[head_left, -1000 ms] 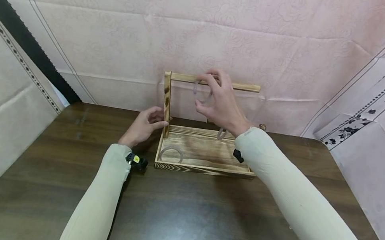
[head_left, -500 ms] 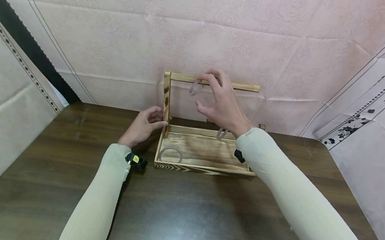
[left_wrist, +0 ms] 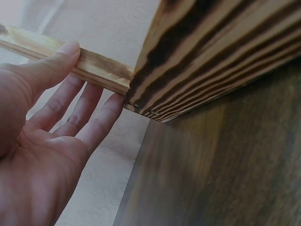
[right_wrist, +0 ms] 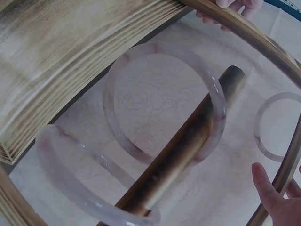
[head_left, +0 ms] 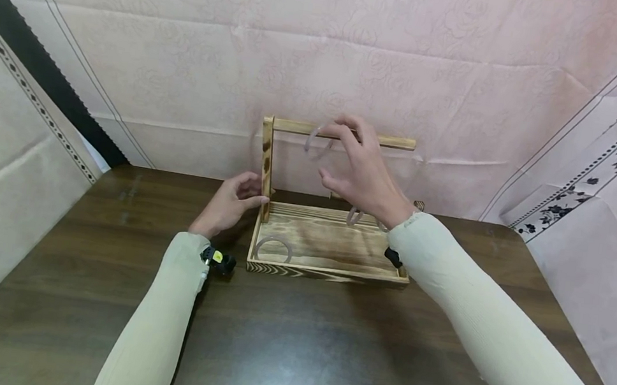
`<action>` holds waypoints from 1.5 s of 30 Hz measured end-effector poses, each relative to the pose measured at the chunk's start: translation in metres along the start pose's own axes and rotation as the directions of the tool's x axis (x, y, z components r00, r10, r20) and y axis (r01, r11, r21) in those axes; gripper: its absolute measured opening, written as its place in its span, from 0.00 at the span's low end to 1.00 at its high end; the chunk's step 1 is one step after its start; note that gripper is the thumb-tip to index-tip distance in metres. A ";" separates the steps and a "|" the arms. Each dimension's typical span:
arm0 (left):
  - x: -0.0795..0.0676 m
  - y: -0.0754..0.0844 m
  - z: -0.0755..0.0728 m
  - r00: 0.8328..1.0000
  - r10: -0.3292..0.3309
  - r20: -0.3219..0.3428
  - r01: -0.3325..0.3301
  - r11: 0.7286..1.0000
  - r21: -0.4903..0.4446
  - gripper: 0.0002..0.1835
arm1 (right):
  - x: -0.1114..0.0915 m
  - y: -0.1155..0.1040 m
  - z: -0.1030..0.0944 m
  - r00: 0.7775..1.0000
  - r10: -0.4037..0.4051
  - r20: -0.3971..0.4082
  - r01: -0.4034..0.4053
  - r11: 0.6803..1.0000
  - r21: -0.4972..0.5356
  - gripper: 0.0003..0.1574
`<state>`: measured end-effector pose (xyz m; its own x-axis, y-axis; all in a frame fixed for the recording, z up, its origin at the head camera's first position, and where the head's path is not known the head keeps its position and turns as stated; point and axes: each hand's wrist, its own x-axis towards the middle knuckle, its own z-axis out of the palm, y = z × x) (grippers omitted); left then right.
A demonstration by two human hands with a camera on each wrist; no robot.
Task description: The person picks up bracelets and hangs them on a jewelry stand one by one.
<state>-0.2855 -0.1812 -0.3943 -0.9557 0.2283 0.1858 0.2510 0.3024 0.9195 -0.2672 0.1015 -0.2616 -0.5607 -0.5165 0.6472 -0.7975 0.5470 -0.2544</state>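
Note:
My left hand grips the upright post of a wooden stand, thumb on one side and fingers on the other. My right hand is raised at the stand's top bar, its fingers over the bar and its thumb apart below. From that bar hangs a pale lilac bangle, close beside the right fingertips; the thumb is clear of it. Two more translucent bangles, one in the middle and one at the left of the right wrist view, hang on a lower rod.
A single bangle lies in the front left corner of the stand's shallow tray. The stand rests on a dark wooden table, near its far edge. Pale patterned cloth hangs behind and at both sides.
My right thumb has come off the bangle on the top bar, which has turned and swung. The right hand has shifted slightly right and down. My left hand has stayed on the post.

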 end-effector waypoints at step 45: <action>0.001 -0.001 0.001 0.999 0.042 0.004 -0.042 0.998 -0.036 0.17 | -0.026 -0.020 -0.025 0.986 -0.101 0.136 0.106 0.994 -0.036 0.34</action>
<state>-0.2867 -0.1808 -0.3955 -0.9436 0.2445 0.2233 0.2855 0.2592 0.9227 -0.2312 0.1207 -0.2554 -0.5027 -0.6534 0.5660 -0.8441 0.5122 -0.1583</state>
